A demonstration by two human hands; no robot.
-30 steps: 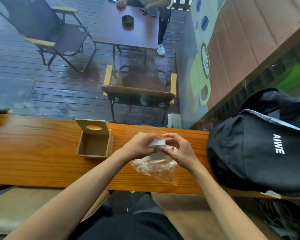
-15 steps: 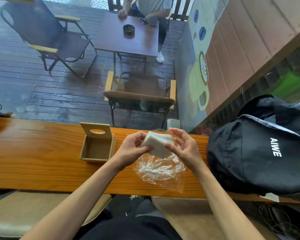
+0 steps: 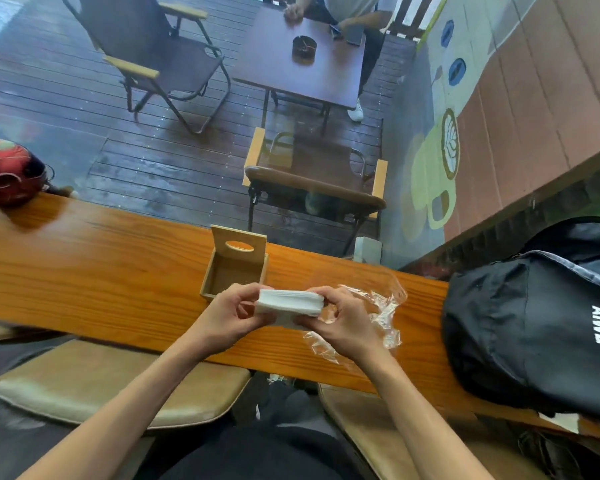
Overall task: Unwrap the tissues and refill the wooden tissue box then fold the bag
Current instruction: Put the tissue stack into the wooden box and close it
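A white stack of tissues (image 3: 289,302) is held flat between both hands just above the wooden counter (image 3: 101,271). My left hand (image 3: 232,315) grips its left end, my right hand (image 3: 340,322) its right end. The clear plastic bag (image 3: 381,311) lies crumpled and empty on the counter, under and to the right of my right hand. The wooden tissue box (image 3: 234,268) stands open just beyond my left hand, its lid with an oval slot tipped upright at the back. The box's inside looks bare.
A black backpack (image 3: 534,327) fills the counter's right end. A red helmet (image 3: 9,176) rests at the far left. Beyond the glass are folding chairs, a table and a seated person. Padded stools stand below the counter.
The tissue stack has come fully out of the bag and moved left toward the box. It was tilted and now lies level. The bag stays on the counter to the right.
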